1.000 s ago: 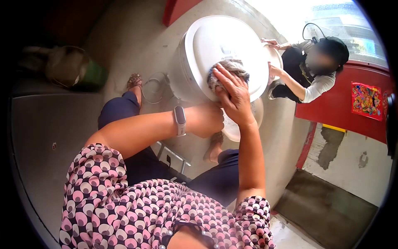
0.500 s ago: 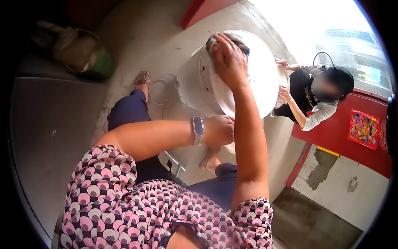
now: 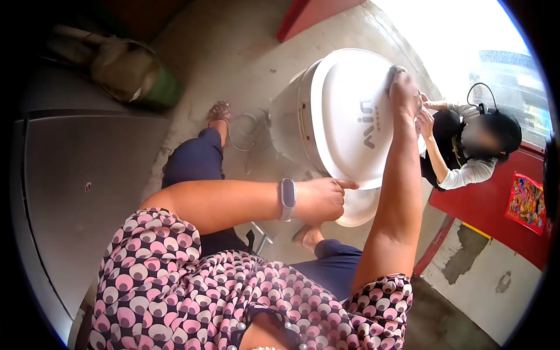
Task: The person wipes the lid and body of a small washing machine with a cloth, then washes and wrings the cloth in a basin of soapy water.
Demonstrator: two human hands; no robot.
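A large white appliance with a rounded lid and grey lettering stands tilted before me. My right hand is closed on a grey cloth, pressed against the lid's far right edge. My left hand, below a grey wrist band, is at the near rim of the appliance. Its index finger lies along the rim and the other fingers are curled, their tips partly hidden. Beneath that rim shows another rounded white part.
Across the appliance another person crouches with both hands at its far side. A pale cable or hose lies on the floor. On the left are a dark grey cabinet and a green container; a red panel is on the right.
My right hand and the cloth have moved from the lid's upper left to its far right edge, uncovering the lettering. My left index finger now stretches along the rim. The view has shifted slightly.
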